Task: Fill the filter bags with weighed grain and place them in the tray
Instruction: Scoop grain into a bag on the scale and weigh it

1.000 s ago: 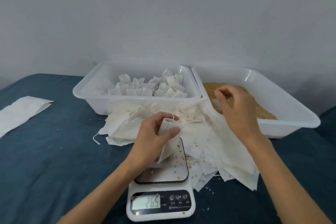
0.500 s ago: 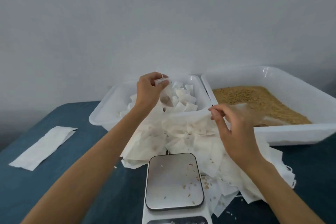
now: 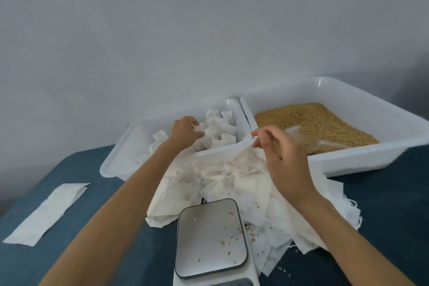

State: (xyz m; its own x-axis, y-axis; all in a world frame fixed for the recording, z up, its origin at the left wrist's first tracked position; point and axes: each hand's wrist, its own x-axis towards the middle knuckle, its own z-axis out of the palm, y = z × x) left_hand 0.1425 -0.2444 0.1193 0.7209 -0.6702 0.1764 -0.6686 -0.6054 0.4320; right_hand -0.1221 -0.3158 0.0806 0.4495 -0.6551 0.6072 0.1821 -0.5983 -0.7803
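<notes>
The blue surface (image 3: 69, 251) carries everything, and I place the rest from the scale (image 3: 212, 238) at its near edge. Beyond the scale and to the right sits the grain tray (image 3: 371, 109), brown grain (image 3: 311, 121) spread inside. Left of that one, touching it, is the bag tray (image 3: 120, 158), filled bags (image 3: 220, 130) standing in its right end. Between both trays and the scale lies a heap of empty bags (image 3: 220, 181). Far left of the scale lies a flat white sheet (image 3: 46, 213). My left hand (image 3: 184, 132) is inside the bag tray, fingers curled, pinching a filled bag (image 3: 206, 138) beside the others. My right hand (image 3: 282, 158) is over the heap, fingertips pinching an empty bag's edge (image 3: 246, 146). Loose grains dot the scale's plate.
</notes>
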